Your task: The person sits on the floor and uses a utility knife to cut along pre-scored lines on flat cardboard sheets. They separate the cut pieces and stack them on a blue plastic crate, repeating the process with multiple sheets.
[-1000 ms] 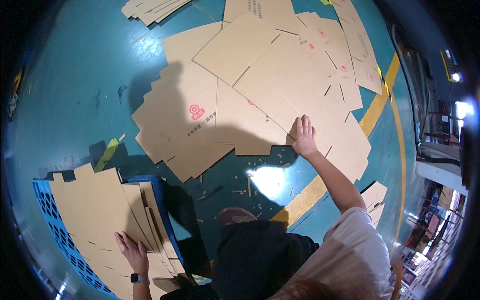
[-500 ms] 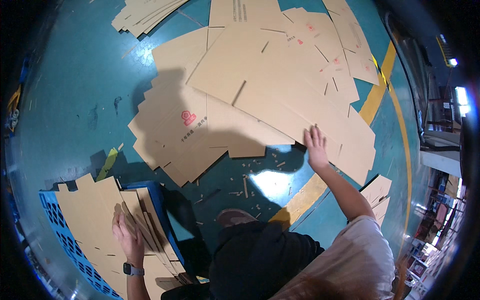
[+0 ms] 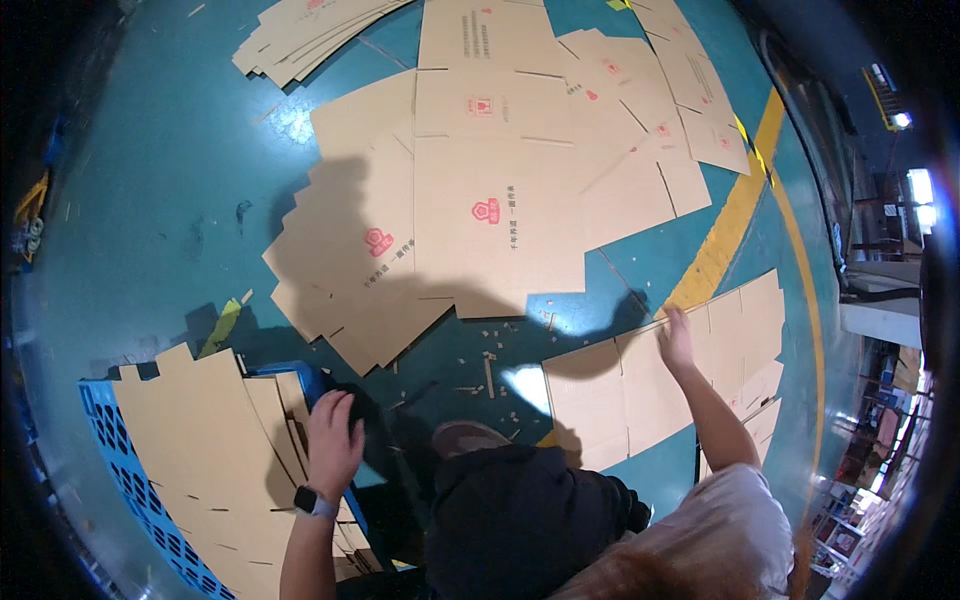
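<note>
On the right, my right hand (image 3: pixel 677 345) is closed at the far edge of a flat, plain-sided cardboard box blank (image 3: pixel 590 400), which has slots and fold lines. My left hand (image 3: pixel 335 440) is open with fingers stretched, over the right rim of a blue plastic crate (image 3: pixel 105 420). In the crate stands a stack of cardboard blanks (image 3: pixel 190 430). Ahead of me, more printed box blanks (image 3: pixel 490 250) with red marks lie fanned and overlapping on the floor.
Another stack of blanks (image 3: pixel 310 40) lies at the far left. Small cardboard scraps (image 3: pixel 490 375) litter the green floor near my shoe (image 3: pixel 468 437). A yellow floor line (image 3: pixel 725 245) runs along the right. Further cardboard pieces (image 3: pixel 762 420) lie beyond my right forearm.
The top blank has moved off the pile, rightward and nearer to me, with my right hand at its edge, uncovering printed blanks. My left hand has shifted right from the crate's stack.
</note>
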Tool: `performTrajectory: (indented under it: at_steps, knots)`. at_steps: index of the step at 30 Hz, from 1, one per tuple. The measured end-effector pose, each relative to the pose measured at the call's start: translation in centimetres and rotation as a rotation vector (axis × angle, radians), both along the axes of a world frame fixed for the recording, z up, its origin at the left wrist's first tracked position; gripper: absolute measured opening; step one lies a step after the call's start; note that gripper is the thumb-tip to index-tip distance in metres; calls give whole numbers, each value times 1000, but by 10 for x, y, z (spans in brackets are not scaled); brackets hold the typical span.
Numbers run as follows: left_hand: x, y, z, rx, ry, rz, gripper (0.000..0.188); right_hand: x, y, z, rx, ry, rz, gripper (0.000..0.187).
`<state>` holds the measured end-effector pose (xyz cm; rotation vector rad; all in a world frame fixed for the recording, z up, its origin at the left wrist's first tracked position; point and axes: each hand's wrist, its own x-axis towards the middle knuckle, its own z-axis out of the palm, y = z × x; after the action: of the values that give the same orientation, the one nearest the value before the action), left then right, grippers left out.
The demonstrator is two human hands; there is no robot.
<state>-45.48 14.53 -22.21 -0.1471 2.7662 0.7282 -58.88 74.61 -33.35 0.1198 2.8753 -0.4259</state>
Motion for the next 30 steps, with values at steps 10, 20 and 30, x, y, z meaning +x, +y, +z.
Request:
performTrajectory:
  at_steps: [10,20,30]
  knots:
    - [-64,40,-29,112,7,-10,37,-128,-165,-59,-202,-119,-239,53]
    - [-135,54,-108,547,-154,498,45,-41,-160,10,-1013,-623,-449,20]
    - [-155,21,2,703,-64,573,24,42,-203,-17,-1388,-937,-505,23]
